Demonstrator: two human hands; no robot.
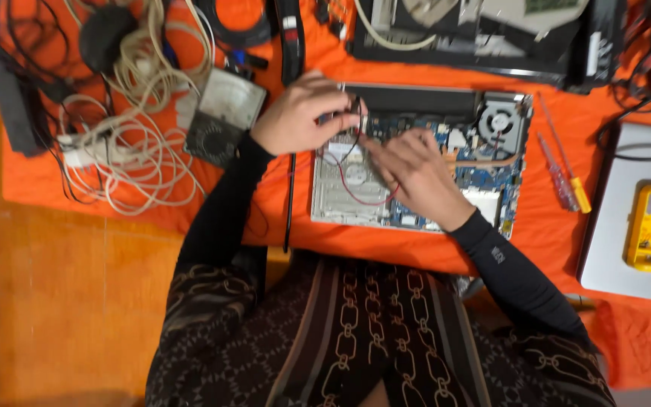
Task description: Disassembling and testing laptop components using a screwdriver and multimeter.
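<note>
Left arm: my black-sleeved forearm runs up and to the right, bent at the elbow.
Left hand: back turned to the camera, fingers curled in, tips pinched in a closed grip.
Right arm: sleeved too, it angles up and to the left.
Right hand: knuckles up, fingers pointing toward my left hand, tips bent down.
Spacing: my fingertips nearly meet.

An opened laptop base lies flat on an orange cloth, its cover off, showing a blue circuit board, a round cooling fan at the top right corner and a silver-grey bay on the left. Thin red and black wires loop across that bay, their upper ends pinched near the base's top edge.
</note>
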